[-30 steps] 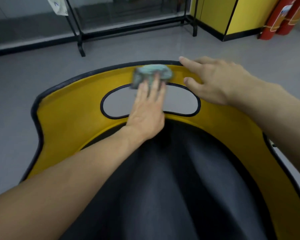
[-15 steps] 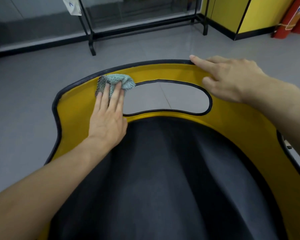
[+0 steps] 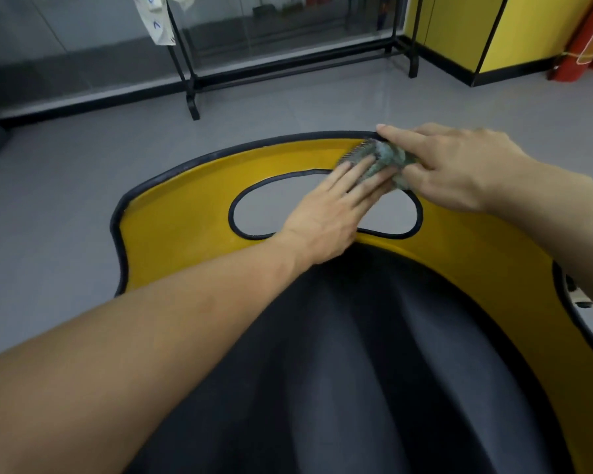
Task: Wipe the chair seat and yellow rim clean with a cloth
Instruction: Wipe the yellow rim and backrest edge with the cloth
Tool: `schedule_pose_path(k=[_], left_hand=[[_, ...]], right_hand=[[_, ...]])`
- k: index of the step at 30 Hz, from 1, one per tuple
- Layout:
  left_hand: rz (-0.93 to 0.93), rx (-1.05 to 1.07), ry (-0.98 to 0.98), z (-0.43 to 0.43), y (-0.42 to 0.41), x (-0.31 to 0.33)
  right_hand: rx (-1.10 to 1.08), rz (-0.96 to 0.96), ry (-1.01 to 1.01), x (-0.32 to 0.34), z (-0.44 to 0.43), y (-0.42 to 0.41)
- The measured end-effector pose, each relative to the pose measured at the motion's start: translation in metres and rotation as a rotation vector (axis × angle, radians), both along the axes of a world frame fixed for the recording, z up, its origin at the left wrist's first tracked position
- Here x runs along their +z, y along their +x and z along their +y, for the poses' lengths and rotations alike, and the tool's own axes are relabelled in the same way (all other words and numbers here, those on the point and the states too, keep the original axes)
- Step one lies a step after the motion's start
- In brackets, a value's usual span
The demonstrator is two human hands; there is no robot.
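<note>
The chair's yellow rim (image 3: 185, 213) curves round a black padded seat (image 3: 356, 371), with a black-edged handle opening (image 3: 264, 213) near the top. A crumpled grey-green cloth (image 3: 386, 157) lies on the rim above the opening's right end. My left hand (image 3: 336, 206) reaches across the opening and presses the cloth with straight fingers. My right hand (image 3: 452, 165) rests on the rim's top edge right beside the cloth, index finger stretched along the black edge, the other fingers bent against the rim. Part of the cloth is hidden between the two hands.
Grey floor (image 3: 65, 200) surrounds the chair. A black metal rack (image 3: 192, 97) with a hanging white cloth stands at the back by a glass wall. Yellow cabinets (image 3: 493, 32) and red extinguishers (image 3: 589, 39) fill the far right corner.
My left hand has swept the cloth rightward along the rim, from the left end of the opening to beside my right hand. The right hand has stayed on the top edge.
</note>
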State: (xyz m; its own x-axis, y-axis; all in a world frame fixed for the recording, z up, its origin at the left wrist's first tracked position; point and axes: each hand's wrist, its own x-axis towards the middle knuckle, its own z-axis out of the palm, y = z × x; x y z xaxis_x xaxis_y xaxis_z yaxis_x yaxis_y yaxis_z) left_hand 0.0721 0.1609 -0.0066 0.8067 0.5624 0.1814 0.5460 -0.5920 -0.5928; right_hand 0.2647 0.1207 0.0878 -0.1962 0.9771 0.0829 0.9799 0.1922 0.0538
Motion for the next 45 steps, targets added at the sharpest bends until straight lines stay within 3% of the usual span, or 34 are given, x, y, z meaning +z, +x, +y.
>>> schedule_pose_path(k=[5,11,18,24,29,39,45], left_hand=[[0.038,0.359,0.140,-0.008,-0.111,0.002],[-0.040,0.661,0.101,-0.068,-0.191,-0.009],[-0.140,0.691,0.068,-0.049,-0.163,-0.020],[-0.142,0.475,0.029,-0.013,-0.107,-0.009],[-0.016,0.302,0.071,0.004,-0.094,0.003],[-0.051,0.719,0.102,-0.076,-0.193,0.005],[-0.078,0.719,0.066,-0.095,-0.197,0.019]], right_hand=[[-0.029,-0.023,-0.026,0.002,-0.002,-0.003],[-0.050,-0.071,-0.009,-0.002,-0.008,-0.008],[-0.056,-0.053,-0.002,-0.002,-0.021,0.000],[-0.036,-0.072,0.036,-0.004,-0.015,-0.008],[-0.056,-0.119,0.080,-0.011,-0.011,-0.015],[-0.103,-0.114,0.087,-0.014,-0.010,-0.014],[-0.142,-0.085,0.090,-0.014,-0.009,-0.019]])
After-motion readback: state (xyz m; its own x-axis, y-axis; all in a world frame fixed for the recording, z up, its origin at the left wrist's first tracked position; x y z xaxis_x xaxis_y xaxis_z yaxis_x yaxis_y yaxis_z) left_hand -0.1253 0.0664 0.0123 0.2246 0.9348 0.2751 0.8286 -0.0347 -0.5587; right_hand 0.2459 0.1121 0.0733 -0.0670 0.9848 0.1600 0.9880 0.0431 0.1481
